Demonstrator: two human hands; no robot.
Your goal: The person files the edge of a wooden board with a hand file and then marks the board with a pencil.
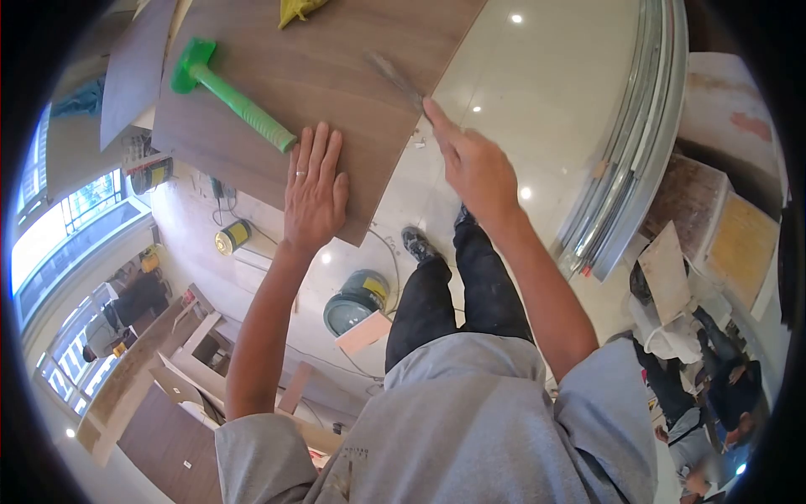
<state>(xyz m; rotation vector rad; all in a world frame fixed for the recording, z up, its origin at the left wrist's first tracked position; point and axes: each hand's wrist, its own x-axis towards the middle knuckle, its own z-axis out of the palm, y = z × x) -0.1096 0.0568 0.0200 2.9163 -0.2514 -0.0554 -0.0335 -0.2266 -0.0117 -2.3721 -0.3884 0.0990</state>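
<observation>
A brown wood-grain board (378,42) lies in front of me. My left hand (314,197) rests flat near its near corner, fingers stretched out, with a ring on one finger. Just beyond those fingertips is the handle end of a green hammer (243,107), which lies on the board. In my right hand (480,175) is a long, flat, dark file (393,76), gripped at its near end. The file slants across the board's right edge, its far end over the top face. A crumpled yellow item (298,10) lies at the top of the view.
Below the board, a dark bucket (344,312) and a yellow-and-black can (233,238) stand on the floor with cables around. Long metal strips (625,160) lie at the right. Two people (726,391) are at the lower right. Cut panels (164,441) fill the lower left.
</observation>
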